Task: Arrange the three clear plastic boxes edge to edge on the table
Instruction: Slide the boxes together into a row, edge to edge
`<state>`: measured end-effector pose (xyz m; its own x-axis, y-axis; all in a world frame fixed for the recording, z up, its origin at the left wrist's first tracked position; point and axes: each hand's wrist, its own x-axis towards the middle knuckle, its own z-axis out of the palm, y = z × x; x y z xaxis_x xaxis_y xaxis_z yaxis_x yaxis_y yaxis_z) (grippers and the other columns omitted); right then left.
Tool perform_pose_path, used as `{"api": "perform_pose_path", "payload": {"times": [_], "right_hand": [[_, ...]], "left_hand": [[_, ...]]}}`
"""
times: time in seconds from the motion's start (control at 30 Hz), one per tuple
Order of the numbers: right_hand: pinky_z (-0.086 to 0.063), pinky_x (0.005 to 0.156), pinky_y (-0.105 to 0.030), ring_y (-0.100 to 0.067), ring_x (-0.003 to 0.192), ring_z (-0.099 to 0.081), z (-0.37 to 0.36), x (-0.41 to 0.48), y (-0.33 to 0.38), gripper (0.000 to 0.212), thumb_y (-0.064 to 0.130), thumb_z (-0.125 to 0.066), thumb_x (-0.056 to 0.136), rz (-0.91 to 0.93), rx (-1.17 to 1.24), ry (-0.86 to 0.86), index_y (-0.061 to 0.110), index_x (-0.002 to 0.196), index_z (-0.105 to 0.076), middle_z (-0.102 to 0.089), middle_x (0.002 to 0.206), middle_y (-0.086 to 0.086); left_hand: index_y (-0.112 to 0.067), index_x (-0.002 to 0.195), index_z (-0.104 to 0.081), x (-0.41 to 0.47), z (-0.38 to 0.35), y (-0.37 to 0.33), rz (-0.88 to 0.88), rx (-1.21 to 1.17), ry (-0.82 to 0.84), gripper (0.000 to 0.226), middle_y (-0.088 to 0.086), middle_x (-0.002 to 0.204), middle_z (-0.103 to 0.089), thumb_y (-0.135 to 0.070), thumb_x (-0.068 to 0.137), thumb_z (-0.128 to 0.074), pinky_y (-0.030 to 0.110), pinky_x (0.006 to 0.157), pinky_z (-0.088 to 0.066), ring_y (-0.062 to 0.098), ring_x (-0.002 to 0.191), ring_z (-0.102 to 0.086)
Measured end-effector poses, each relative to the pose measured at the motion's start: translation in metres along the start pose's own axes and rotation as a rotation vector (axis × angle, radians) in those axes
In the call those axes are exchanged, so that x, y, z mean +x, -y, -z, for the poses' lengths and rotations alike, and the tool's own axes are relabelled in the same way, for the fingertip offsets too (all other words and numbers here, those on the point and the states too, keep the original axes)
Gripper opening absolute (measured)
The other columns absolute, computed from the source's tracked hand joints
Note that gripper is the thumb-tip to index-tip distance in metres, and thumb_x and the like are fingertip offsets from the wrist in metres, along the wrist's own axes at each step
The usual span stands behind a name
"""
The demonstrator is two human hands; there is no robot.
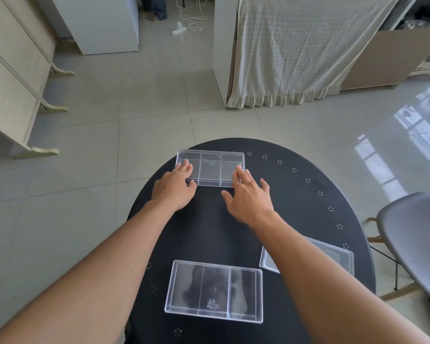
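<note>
While both arms reach forward over the round black desk (308, 207), the left hand (175, 186) and the right hand (248, 198) lie flat with fingers spread and released on the near corners of the far clear box (210, 167), gripping nothing. That box sits toward the desk's far edge, well apart from the other two. Nearer the person, the middle box (214, 291) lies flat, and the right box (333, 256) sits just beside it, separated by a gap and partly hidden under the right forearm.
</note>
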<state>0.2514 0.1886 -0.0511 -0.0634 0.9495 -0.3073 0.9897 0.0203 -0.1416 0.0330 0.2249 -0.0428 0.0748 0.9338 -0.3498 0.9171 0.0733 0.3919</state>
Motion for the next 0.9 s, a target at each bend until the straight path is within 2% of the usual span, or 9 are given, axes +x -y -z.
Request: {"api": "perform_pose_path", "payload": {"times": [0.23,0.33,0.4,0.5,0.63,0.8,0.9], "right_hand": [[-0.017,0.134,-0.055,-0.018,0.17,-0.011,0.003,0.007,0.003,0.078,0.053,-0.037,0.112,-0.018,0.018,0.003,0.008,0.173,-0.018,-0.007,0.184,0.001],[-0.02,0.134,-0.055,-0.019,0.17,-0.009,0.012,0.009,0.005,0.07,0.048,-0.041,0.112,-0.037,0.098,-0.007,0.007,0.167,-0.034,-0.021,0.179,0.002],[-0.019,0.134,-0.055,-0.022,0.171,-0.007,0.021,0.01,0.006,0.066,0.045,-0.042,0.112,-0.036,0.165,-0.014,0.011,0.167,-0.034,-0.029,0.178,0.003],[-0.017,0.135,-0.053,-0.023,0.171,-0.008,0.032,0.003,0.003,0.068,0.043,-0.041,0.113,0.005,0.221,-0.028,0.019,0.173,-0.021,-0.026,0.181,0.002],[-0.019,0.135,-0.051,-0.023,0.17,-0.014,0.038,-0.023,-0.012,0.06,0.04,-0.042,0.113,0.007,0.268,-0.04,0.018,0.168,-0.037,-0.032,0.179,0.001],[-0.021,0.135,-0.048,-0.021,0.168,-0.023,0.039,-0.073,-0.042,0.056,0.04,-0.046,0.113,-0.053,0.275,-0.058,0.021,0.165,-0.047,-0.037,0.177,0.002],[-0.024,0.132,-0.049,-0.02,0.166,-0.027,0.036,-0.104,-0.065,0.053,0.04,-0.046,0.112,-0.113,0.264,-0.065,0.023,0.163,-0.05,-0.04,0.175,0.004]], "left_hand": [[-0.028,0.167,-0.04,0.009,0.011,-0.008,0.018,0.012,-0.003,0.06,-0.01,0.179,-0.026,-0.029,0.107,-0.044,0.05,0.127,-0.036,0.023,0.162,-0.035],[-0.027,0.166,-0.042,0.006,0.016,-0.013,0.033,-0.019,-0.003,0.06,-0.01,0.178,-0.029,-0.036,0.107,-0.047,0.046,0.126,-0.039,0.024,0.16,-0.038],[-0.026,0.167,-0.042,0.0,0.018,-0.017,0.026,-0.051,-0.025,0.061,-0.015,0.177,-0.028,-0.041,0.107,-0.048,0.045,0.126,-0.038,0.024,0.159,-0.039],[-0.024,0.167,-0.041,-0.015,0.017,-0.02,-0.069,-0.084,-0.104,0.061,-0.014,0.177,-0.028,-0.037,0.108,-0.051,0.05,0.13,-0.033,0.022,0.16,-0.04],[-0.02,0.163,-0.048,-0.042,0.008,-0.026,-0.168,-0.147,-0.152,0.055,-0.008,0.174,-0.038,-0.029,0.109,-0.05,0.051,0.134,-0.021,0.016,0.163,-0.031],[-0.024,0.16,-0.053,-0.091,-0.01,-0.044,-0.222,-0.199,-0.097,0.051,-0.002,0.166,-0.052,-0.031,0.109,-0.051,0.047,0.128,-0.037,0.021,0.16,-0.041],[-0.022,0.162,-0.05,-0.118,-0.024,-0.059,-0.256,-0.208,-0.048,0.052,0.004,0.166,-0.051,-0.028,0.11,-0.051,0.046,0.128,-0.035,0.021,0.16,-0.04]]}}
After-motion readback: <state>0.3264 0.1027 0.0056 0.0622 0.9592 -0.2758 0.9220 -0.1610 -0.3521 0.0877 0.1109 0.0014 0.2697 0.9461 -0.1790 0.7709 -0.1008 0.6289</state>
